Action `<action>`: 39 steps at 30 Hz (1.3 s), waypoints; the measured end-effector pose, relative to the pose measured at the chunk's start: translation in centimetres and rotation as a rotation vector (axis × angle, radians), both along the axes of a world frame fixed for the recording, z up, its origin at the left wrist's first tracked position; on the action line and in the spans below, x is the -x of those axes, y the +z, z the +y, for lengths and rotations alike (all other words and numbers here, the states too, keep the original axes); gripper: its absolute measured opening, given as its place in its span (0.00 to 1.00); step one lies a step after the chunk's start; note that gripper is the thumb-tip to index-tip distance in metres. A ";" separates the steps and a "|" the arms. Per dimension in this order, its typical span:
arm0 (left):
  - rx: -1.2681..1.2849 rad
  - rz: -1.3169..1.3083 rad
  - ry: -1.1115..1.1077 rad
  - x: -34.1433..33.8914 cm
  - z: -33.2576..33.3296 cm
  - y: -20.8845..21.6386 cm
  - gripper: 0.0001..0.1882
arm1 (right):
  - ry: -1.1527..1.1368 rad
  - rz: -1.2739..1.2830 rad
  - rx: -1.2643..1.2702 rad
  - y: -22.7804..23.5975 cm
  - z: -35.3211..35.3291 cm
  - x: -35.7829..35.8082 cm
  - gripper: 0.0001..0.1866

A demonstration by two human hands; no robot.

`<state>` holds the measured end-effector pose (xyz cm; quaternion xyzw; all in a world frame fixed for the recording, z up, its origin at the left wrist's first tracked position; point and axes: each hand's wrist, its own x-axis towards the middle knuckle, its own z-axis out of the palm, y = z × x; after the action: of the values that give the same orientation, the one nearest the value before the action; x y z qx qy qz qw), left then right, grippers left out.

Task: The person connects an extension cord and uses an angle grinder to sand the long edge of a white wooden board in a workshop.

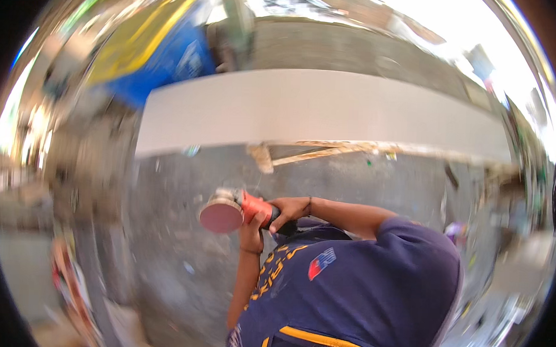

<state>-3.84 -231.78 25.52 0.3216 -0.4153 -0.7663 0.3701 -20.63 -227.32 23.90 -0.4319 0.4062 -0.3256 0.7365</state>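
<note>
Both my hands grip a red handheld sander (252, 208) in front of my navy shirt. My left hand (251, 226) wraps the body from below, close behind the head. My right hand (290, 207) closes on the rear of the handle, where a dark cord end shows. The tool's round reddish sanding disc (221, 217) faces down and left, held in the air above the grey floor. A long white board (323, 111) lies across the view beyond the tool, apart from it. The whole picture is smeared by motion.
Pale wooden battens (309, 151) stick out under the board's near edge. A blue and yellow sheet-like object (154, 47) sits at the upper left. The grey concrete floor (183, 250) carries dust and small scraps. Blurred clutter lines the left rim.
</note>
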 end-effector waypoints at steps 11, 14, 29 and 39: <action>0.259 -0.779 -0.398 -13.8 -32.9 -6.6 0.12 | -0.753 0.132 -0.060 1.7 -1.8 -1.0 0.37; 0.910 -1.194 0.085 -13.3 -46.7 -6.9 0.27 | -0.968 0.116 -0.083 2.6 -0.5 -2.2 0.38; 0.604 -1.235 -0.369 -5.1 -62.5 -9.3 0.54 | -1.989 -0.270 0.272 7.0 -10.6 -17.1 0.29; 0.546 -1.182 -0.451 -5.1 -61.0 -8.0 0.48 | -1.994 -1.066 0.483 6.8 -18.3 -22.4 0.28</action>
<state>1.24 -292.81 17.56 0.4865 -0.7822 -0.3887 -0.0190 1.75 -245.62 30.68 0.1431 0.1317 -0.9725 0.1285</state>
